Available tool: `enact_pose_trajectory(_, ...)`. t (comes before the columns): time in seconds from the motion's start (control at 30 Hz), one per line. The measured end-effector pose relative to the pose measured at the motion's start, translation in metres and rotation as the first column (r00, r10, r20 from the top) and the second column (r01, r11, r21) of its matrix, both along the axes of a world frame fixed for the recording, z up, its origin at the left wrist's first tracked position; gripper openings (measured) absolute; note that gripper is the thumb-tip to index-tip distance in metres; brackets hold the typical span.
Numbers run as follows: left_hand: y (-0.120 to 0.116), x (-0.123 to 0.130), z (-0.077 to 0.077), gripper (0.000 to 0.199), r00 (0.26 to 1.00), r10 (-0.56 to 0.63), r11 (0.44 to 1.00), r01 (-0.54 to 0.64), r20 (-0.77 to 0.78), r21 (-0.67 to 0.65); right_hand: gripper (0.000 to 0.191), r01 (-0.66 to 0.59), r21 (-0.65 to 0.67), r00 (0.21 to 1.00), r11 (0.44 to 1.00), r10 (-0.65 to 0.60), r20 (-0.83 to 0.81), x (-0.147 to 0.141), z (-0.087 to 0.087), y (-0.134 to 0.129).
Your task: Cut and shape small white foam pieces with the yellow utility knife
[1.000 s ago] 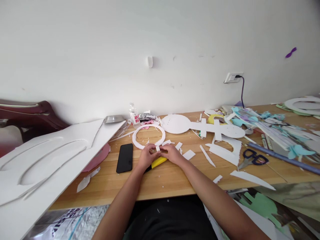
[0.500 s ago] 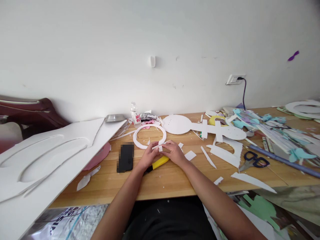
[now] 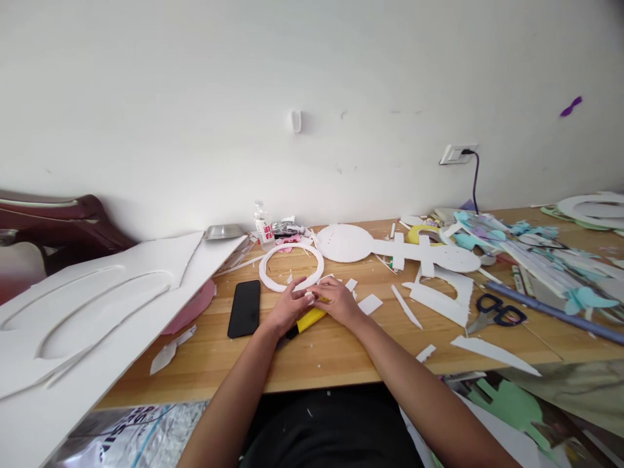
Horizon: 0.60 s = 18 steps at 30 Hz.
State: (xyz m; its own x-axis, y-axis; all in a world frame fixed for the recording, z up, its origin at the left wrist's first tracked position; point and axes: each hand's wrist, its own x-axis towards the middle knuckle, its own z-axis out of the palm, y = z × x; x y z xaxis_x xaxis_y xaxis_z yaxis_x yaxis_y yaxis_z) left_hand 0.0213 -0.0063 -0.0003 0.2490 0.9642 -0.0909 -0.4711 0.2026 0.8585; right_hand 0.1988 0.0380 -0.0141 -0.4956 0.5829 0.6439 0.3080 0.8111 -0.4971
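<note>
At the left side of the frame, a large white foam board with carved curved lines (image 3: 102,305) lies over the edge of the wooden tabletop (image 3: 336,364). To its right, left of the centre, is a black rectangular phone (image 3: 244,309). Above the hands, near the centre, lies a white round foam ring (image 3: 262,268). In the lower centre, the left hand (image 3: 288,309) and the right hand (image 3: 338,303) meet; their fingers are narrow and hold between the fingertips a small white piece (image 3: 309,294), which is mostly hidden. Just below them lies a yellow and black utility knife (image 3: 311,318); I cannot tell if the hands touch it. Right of the centre lie white flat scraps, and farther right, dark-blue-handled metal scissors (image 3: 494,313).
</note>
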Motion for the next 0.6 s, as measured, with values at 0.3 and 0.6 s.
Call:
enact_pose_trajectory(0.3, -0.0029, -0.0023, 0.0031, 0.079, 0.998, -0.023, 1.000, 0.024, 0.059, -0.002, 0.026, -0.014, 0.065, 1.000, 0.998, 0.012, 0.024, -0.0003, -0.0012, 0.0000)
enact_pose_trajectory(0.6, -0.0007, -0.0020, 0.0003, 0.082, 0.998, 0.000, 1.000, 0.000, 0.058, 0.006, 0.027, -0.065, 0.023, 0.995, 0.998, 0.063, 0.083, -0.0028, 0.0012, 0.0006)
